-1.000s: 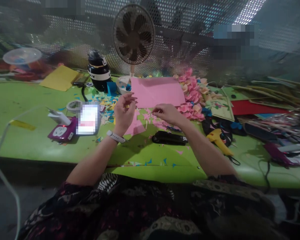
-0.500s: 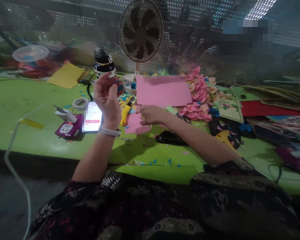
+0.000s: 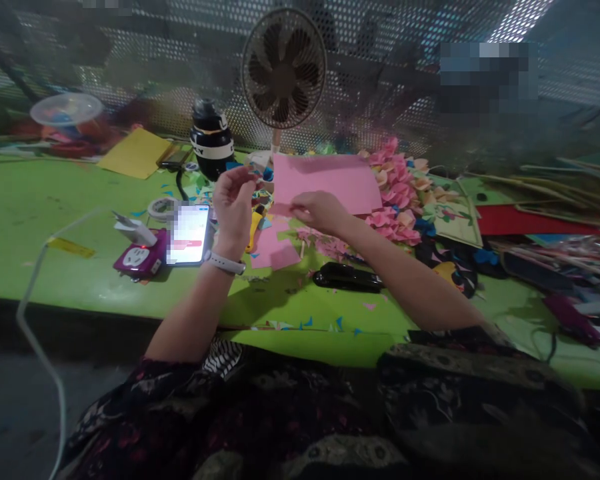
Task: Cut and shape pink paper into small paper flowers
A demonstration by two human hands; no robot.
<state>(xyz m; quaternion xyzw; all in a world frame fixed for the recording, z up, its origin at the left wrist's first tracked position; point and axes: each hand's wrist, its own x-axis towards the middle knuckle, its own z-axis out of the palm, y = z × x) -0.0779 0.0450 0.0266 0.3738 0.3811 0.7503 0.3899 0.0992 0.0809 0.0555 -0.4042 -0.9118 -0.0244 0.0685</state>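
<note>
My left hand, with a pale watch band at the wrist, is raised beside the black bottle. Its fingers curl in towards the thumb; what they pinch, if anything, is too small to make out. To its right, my right hand is closed at the fingertips on a small pink paper piece, in front of a large pink sheet. Below the hands lie a yellow-handled cutter and more cut pink paper. A black stapler rests under my right forearm.
A lit phone, a purple power socket and a tape roll are at left. Pink paper flowers pile up at right. Behind stands a fan. Paper scraps dot the green table.
My right hand has lifted off the cut pink paper, moving up and right with a small pink piece. My left hand has come lower and closer to it.
</note>
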